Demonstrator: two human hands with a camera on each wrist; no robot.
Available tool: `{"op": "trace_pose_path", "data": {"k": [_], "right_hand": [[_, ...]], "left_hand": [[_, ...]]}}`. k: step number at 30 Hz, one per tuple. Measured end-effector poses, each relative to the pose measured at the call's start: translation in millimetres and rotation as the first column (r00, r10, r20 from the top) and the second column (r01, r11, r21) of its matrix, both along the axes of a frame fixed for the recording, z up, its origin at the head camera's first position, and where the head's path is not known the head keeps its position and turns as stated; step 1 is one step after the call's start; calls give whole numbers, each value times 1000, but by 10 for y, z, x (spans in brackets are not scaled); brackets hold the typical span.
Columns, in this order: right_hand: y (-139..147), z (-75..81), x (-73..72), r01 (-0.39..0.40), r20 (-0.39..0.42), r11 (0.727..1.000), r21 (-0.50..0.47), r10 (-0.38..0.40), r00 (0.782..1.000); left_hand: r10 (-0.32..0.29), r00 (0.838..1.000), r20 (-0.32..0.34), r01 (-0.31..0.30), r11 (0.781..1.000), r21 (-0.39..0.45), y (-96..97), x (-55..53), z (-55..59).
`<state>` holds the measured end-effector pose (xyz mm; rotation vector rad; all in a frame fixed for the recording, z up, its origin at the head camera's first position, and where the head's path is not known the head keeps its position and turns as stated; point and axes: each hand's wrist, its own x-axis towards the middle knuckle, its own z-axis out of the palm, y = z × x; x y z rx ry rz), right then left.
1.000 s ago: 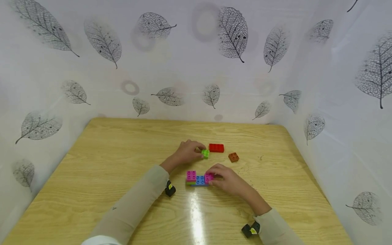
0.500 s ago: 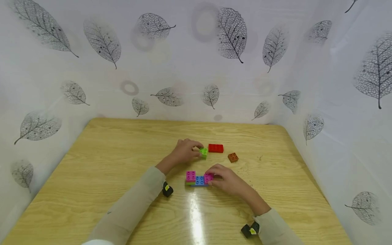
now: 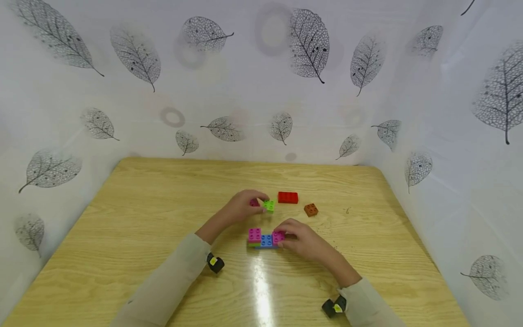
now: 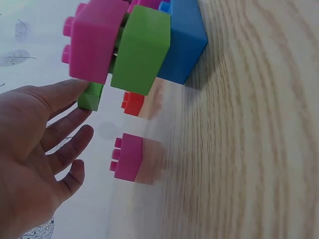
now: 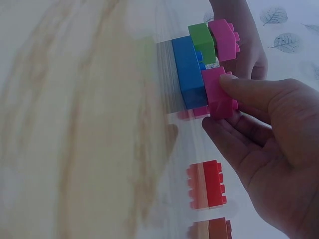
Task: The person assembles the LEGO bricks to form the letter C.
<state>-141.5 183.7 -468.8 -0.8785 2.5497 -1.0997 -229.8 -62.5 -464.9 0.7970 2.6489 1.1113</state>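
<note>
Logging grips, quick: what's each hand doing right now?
Left hand: closed, holding the loose green brick.
Right hand: closed, holding the pink brick on one end of the blue brick.

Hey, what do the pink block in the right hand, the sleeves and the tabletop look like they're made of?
Pink block: probably molded plastic, smooth, judging by its crisp edges and round studs.
Sleeves: likely cloth, matte beige with soft folds; the exact fiber isn't clear.
Tabletop: pale wood grain under a glossy finish, with a bright reflection; real wood or laminate, I can't tell.
</note>
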Motion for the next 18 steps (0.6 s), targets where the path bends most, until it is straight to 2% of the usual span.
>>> {"op": "trace_pose_path", "data": {"k": [7,12,18], "right_hand": [[-1,-15,-13,1,25,1000,-2,-1,1000],[-8,4,-11,4,27,1000,2,-4,1000],[-7,10,2,8,26,1000,-3,-8,1000]], "left_hand": [[43,998,44,-46,997,62,-146,203,26],[37,999,22,-39,996,83,-255,331,51],[37,998,47,-42,995,94,-317,509,139]]}}
